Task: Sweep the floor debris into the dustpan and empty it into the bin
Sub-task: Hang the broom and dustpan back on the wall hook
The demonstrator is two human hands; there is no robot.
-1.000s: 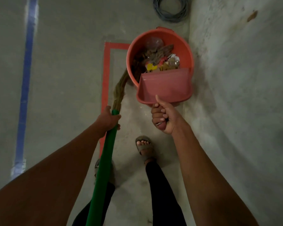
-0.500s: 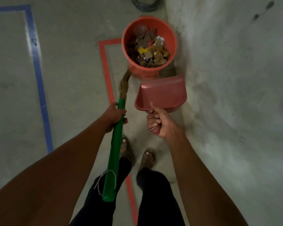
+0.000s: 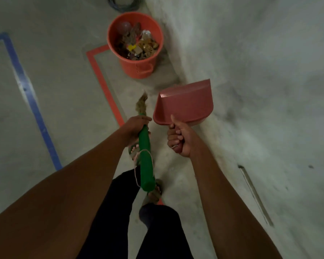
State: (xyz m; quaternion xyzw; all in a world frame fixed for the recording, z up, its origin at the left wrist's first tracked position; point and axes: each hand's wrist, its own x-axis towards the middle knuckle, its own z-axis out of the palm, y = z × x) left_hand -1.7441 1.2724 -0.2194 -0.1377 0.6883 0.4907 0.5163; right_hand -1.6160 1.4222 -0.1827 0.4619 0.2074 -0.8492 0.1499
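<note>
An orange bin (image 3: pixel 138 69) stands on the floor by the wall, filled with mixed scraps and wrappers. My right hand (image 3: pixel 179 138) grips the handle of a pink dustpan (image 3: pixel 185 104), held in the air well short of the bin with its pan showing no debris. My left hand (image 3: pixel 137 127) grips the green handle of a broom (image 3: pixel 146 161), just below its brown bristles (image 3: pixel 142 104), which point toward the bin. The two hands are side by side, a small gap apart.
A grey concrete wall (image 3: pixel 251 71) runs along the right. Red tape (image 3: pixel 101 77) and blue tape (image 3: pixel 32 101) mark lines on the concrete floor. A coil of grey cable (image 3: pixel 123 4) lies behind the bin. My legs and sandalled feet (image 3: pixel 153 193) are below the hands.
The dustpan came off the bin's rim and moved back toward me. The bin now sits farther away, so I have stepped back. Both hands keep their grips.
</note>
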